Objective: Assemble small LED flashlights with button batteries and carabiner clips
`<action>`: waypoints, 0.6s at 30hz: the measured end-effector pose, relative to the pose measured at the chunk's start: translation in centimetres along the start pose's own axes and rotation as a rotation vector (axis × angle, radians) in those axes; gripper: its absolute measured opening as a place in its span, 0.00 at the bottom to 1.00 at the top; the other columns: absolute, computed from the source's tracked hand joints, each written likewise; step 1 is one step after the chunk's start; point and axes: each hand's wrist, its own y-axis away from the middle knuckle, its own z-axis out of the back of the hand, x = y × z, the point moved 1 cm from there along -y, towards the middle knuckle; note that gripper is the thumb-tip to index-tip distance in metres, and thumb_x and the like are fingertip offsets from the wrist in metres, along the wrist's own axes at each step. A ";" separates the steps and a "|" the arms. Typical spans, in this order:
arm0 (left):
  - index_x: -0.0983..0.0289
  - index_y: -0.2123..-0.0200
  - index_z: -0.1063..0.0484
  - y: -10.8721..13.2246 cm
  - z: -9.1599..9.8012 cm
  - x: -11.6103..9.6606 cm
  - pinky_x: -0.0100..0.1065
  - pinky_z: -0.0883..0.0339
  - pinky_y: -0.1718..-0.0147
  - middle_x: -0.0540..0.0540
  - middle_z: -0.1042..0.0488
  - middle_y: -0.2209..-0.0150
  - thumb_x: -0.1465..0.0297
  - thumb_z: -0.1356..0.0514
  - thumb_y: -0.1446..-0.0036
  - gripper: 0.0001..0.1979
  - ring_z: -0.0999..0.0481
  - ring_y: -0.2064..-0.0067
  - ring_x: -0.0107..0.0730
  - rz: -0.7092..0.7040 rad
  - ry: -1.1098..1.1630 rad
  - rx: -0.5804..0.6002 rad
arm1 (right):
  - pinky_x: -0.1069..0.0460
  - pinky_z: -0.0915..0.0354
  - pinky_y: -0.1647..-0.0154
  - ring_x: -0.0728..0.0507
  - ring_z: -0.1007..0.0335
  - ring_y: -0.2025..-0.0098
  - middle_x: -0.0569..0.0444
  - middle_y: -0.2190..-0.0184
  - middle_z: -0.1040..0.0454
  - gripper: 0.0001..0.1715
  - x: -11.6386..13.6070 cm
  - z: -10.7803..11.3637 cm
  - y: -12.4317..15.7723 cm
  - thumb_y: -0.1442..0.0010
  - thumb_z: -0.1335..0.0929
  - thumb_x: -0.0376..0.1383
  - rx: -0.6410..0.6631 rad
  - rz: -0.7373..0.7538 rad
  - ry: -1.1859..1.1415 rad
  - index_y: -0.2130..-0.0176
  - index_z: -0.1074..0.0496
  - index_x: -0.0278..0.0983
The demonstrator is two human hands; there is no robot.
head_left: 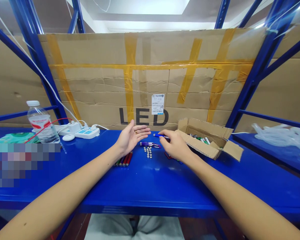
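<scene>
My left hand [130, 137] hovers palm up over the blue shelf [150, 186], fingers stretched out and holding nothing. My right hand [174, 144] is closed in a pinch on a small blue pen-like torch [157, 135], just right of the left fingertips. A purple keychain torch [150, 144] lies on the shelf between the hands. Below it sits a cluster of small silver button cells [148, 152]. A row of coloured pen torches [124, 160] lies under my left wrist, partly hidden. More coloured pieces peek out beneath my right hand.
An open cardboard box [210, 148] with several torches stands at the right. At the left are a water bottle [41, 121], a white power strip [83, 131] with a red wire, and a teal packet [16, 137]. A taped cardboard wall [150, 76] backs the shelf. Plastic bags [285, 136] lie far right.
</scene>
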 end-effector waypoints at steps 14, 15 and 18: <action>0.79 0.49 0.29 0.0 -0.3 -0.2 0.46 0.39 0.40 0.77 0.27 0.47 0.53 0.56 0.33 0.33 0.25 0.46 0.51 0.016 0.024 -0.030 | 0.49 0.36 0.62 0.41 0.26 0.63 0.48 0.65 0.19 0.14 0.1 0.1 -0.1 0.43 0.37 0.31 -0.002 -0.013 0.000 0.63 0.23 0.34; 0.79 0.50 0.29 0.1 -0.4 -0.2 0.46 0.39 0.40 0.77 0.27 0.47 0.53 0.56 0.33 0.33 0.25 0.46 0.51 0.014 0.029 -0.031 | 0.49 0.36 0.62 0.41 0.26 0.63 0.48 0.65 0.20 0.13 0.1 0.1 0.0 0.43 0.37 0.31 -0.002 -0.010 0.001 0.63 0.23 0.34; 0.79 0.50 0.29 0.1 -0.4 -0.2 0.46 0.39 0.39 0.77 0.27 0.48 0.54 0.55 0.33 0.32 0.25 0.46 0.52 0.007 0.039 -0.032 | 0.49 0.36 0.62 0.42 0.26 0.64 0.49 0.65 0.20 0.13 0.1 0.1 0.0 0.43 0.37 0.31 -0.007 -0.010 -0.006 0.63 0.24 0.34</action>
